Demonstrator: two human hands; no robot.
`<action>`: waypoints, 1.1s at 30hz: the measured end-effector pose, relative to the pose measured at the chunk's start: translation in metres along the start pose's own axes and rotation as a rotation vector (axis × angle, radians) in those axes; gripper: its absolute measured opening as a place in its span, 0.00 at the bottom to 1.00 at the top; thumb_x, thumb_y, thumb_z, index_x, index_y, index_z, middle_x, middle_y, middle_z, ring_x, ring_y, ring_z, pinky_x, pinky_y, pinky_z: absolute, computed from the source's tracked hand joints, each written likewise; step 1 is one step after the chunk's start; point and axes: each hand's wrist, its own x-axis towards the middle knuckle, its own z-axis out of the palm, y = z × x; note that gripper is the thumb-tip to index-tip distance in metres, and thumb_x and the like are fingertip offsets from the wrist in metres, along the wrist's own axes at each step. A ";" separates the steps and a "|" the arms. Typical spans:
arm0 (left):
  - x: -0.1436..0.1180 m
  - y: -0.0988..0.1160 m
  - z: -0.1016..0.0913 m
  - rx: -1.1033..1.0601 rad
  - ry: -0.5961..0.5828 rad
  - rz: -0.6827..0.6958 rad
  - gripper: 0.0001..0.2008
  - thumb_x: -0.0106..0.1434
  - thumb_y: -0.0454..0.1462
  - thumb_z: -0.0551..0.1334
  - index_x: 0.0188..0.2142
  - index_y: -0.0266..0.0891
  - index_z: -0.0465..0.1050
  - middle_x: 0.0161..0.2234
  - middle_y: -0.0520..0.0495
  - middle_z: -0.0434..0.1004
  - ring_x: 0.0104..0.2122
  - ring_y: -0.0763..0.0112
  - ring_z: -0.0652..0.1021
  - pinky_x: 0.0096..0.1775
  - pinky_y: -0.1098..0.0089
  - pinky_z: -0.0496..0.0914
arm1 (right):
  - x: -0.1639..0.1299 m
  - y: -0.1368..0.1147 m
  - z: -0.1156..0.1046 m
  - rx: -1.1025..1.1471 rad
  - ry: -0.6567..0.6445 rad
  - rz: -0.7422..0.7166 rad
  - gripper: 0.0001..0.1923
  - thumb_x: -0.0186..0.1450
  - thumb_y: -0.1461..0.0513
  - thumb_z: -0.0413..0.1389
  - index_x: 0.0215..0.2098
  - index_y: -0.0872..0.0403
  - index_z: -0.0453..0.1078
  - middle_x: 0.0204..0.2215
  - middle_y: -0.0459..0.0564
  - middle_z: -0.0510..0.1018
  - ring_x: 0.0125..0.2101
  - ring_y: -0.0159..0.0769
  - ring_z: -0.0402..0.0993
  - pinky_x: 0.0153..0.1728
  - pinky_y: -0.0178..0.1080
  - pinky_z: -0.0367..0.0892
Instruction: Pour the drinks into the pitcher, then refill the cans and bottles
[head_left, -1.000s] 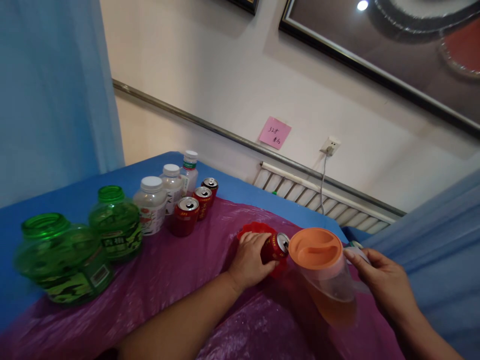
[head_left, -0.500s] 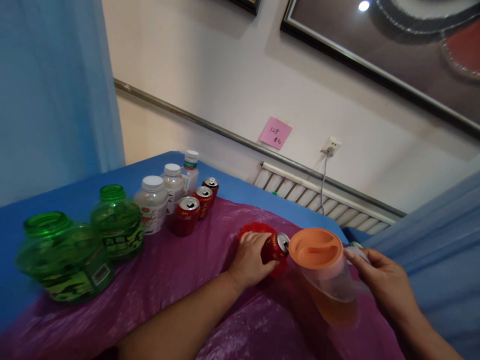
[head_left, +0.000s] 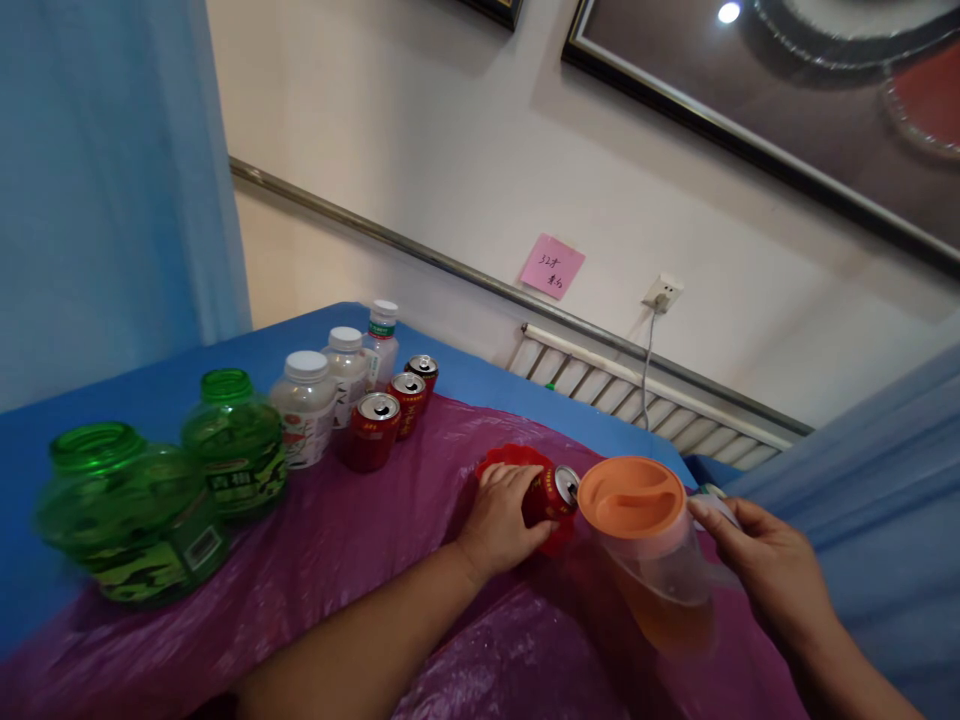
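Worktop (head_left: 150,390) draped in loose purple plastic sheet (head_left: 360,560); slick and wrinkled, so anything set down hard could skid. Pitcher (head_left: 660,560) with orange lid (head_left: 632,495), amber liquid inside, tilted toward the can; my right hand (head_left: 772,575) has fingers closed on its handle. If the tilt deepens, liquid may miss the small opening and run onto the sheet. Red can (head_left: 551,497) stands over a red dish (head_left: 510,462), my left hand (head_left: 499,520) wrapped round it. Weak grip, can tips.

Pink note's (head_left: 552,266) writing is too small to read.
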 end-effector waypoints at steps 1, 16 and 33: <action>0.000 0.000 0.000 0.000 0.000 0.003 0.30 0.50 0.36 0.73 0.53 0.42 0.72 0.52 0.43 0.79 0.53 0.51 0.75 0.59 0.49 0.62 | 0.000 0.000 0.000 0.001 0.004 -0.002 0.25 0.53 0.42 0.67 0.20 0.53 0.70 0.17 0.43 0.66 0.22 0.32 0.59 0.21 0.33 0.58; 0.000 -0.001 0.000 -0.002 0.004 0.005 0.30 0.50 0.35 0.73 0.53 0.41 0.72 0.52 0.44 0.79 0.53 0.52 0.75 0.59 0.51 0.63 | 0.005 0.007 0.000 0.015 -0.012 0.038 0.28 0.49 0.39 0.68 0.20 0.53 0.70 0.17 0.44 0.68 0.22 0.32 0.60 0.21 0.34 0.59; 0.000 -0.002 0.001 0.003 0.007 0.009 0.30 0.49 0.35 0.73 0.53 0.41 0.72 0.51 0.43 0.79 0.53 0.51 0.75 0.59 0.51 0.63 | 0.005 0.007 0.000 -0.008 -0.015 0.012 0.26 0.51 0.39 0.67 0.21 0.53 0.72 0.18 0.44 0.69 0.22 0.32 0.62 0.21 0.33 0.60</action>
